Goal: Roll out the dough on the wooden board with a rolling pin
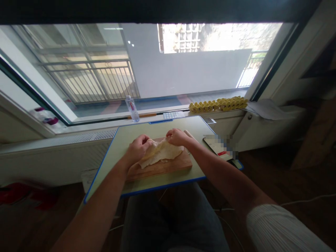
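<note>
A thin, pale sheet of dough (160,154) with an uneven edge lies partly on a wooden board (162,168). My left hand (140,146) pinches its far left edge, the fingers closed on it. At its far right edge, my right hand (177,137) also grips the dough between thumb and fingers. Between the two hands the far edge is lifted and creased. Behind my right wrist a pale stick, perhaps a rolling pin (190,135), shows in part. The board rests on a small light-topped table (126,134) with a blue rim.
A flat tablet-like object (217,147) lies at the table's right side. On the window sill stand a clear bottle (132,109) and a row of yellow egg-tray-like pieces (217,104). A radiator (89,140) runs below the sill. My legs (175,217) are under the table, near cables.
</note>
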Tool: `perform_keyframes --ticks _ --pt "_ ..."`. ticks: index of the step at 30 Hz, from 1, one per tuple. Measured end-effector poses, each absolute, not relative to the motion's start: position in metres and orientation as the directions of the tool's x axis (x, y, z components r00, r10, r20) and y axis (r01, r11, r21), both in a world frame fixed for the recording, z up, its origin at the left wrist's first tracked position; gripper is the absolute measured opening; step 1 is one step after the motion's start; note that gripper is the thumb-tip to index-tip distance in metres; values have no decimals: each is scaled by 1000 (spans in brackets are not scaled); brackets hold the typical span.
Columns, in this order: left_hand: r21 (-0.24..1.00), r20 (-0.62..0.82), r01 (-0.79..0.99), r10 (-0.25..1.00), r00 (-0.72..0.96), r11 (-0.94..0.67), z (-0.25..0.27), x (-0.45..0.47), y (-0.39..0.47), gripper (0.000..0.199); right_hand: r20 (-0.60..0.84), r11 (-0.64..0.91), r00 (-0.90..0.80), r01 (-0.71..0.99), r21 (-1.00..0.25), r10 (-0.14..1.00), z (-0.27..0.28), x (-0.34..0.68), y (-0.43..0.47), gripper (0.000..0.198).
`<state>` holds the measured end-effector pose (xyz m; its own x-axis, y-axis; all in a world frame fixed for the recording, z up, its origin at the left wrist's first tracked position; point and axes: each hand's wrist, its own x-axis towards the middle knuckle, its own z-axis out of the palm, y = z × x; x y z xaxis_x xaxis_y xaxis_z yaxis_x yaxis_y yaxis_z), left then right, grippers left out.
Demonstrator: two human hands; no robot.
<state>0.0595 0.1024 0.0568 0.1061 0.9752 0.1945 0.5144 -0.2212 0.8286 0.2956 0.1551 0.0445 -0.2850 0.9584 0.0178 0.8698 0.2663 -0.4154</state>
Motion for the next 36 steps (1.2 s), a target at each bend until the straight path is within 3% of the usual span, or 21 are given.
perform_keyframes --ticks 6,10,19,23,28,36 --pt "877 193 450 981 -11 -167 43 58 105 33 -45 282 -325 873 -398 945 58 296 153 41" --pt "856 186 500 981 -54 -134 32 56 106 36 -115 279 -345 882 -380 932 66 299 145 21" --pt "864 231 481 966 -116 -149 24 57 101 35 14 218 -233 884 -414 972 82 293 110 17" --pt "884 251 439 955 -159 -159 22 57 99 34 14 206 -244 784 -586 970 90 278 95 15" --pt "916 251 369 942 -223 -157 16 54 99 36 -12 168 -333 506 -846 943 90 259 83 21" --pt "957 231 234 937 -261 -171 11 53 98 39 -20 70 -379 223 -972 925 96 254 79 32"
